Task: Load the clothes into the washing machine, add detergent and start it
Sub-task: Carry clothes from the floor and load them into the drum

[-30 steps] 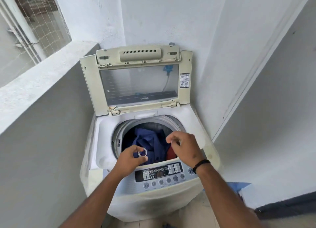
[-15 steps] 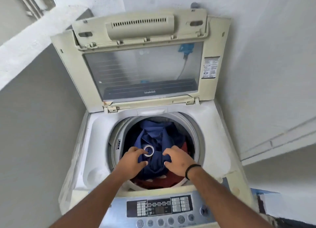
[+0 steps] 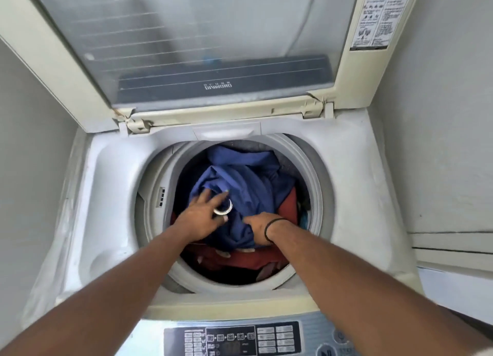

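head view, blue garment (image 3: 240, 190): heaped in the washing machine (image 3: 346, 195) drum on red clothes (image 3: 240, 259)
left hand (image 3: 202, 217): fingers spread, pressing it
right hand (image 3: 260, 229): grip pinching a fold
handling: likely soft, light; gather by bunched folds

Bare forearms, thin black band (image 3: 274, 223) round the right wrist, silver ring (image 3: 223, 210) by left fingers.
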The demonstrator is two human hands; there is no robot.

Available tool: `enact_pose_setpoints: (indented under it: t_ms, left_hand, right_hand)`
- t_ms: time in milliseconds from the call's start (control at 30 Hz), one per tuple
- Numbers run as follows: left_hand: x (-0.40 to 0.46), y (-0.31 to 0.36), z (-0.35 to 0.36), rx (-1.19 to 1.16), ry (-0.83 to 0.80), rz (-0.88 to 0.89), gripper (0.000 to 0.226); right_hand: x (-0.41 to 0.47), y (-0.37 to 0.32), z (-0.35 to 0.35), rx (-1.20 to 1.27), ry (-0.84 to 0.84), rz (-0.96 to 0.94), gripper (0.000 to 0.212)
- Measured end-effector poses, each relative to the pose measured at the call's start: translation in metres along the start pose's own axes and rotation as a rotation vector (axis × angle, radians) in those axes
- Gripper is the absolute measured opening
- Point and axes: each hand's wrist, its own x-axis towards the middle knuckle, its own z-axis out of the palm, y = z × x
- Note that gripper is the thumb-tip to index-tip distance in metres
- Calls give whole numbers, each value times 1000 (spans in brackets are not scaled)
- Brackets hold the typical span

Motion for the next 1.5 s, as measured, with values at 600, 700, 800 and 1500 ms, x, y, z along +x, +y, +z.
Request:
enact_pose_setpoints:
  t_ms: [600,700,800,1500]
  left_hand:
    - [-16,11,-5,-1,-149,-27,24]
    - [-33,12,-23,-253,23,-60,23]
    - [-59,20,-35,-506,186,-52,24]
    - [-264,117,-41,-676,217,547,49]
  right_hand:
    - [-16,9,-26,101,113,43,45]
    - [-43,17,-22,388,249,9,58]
    - [-83,23,-15,691,432,4,49]
    - [-334,-91,179,1104,1469,439,16]
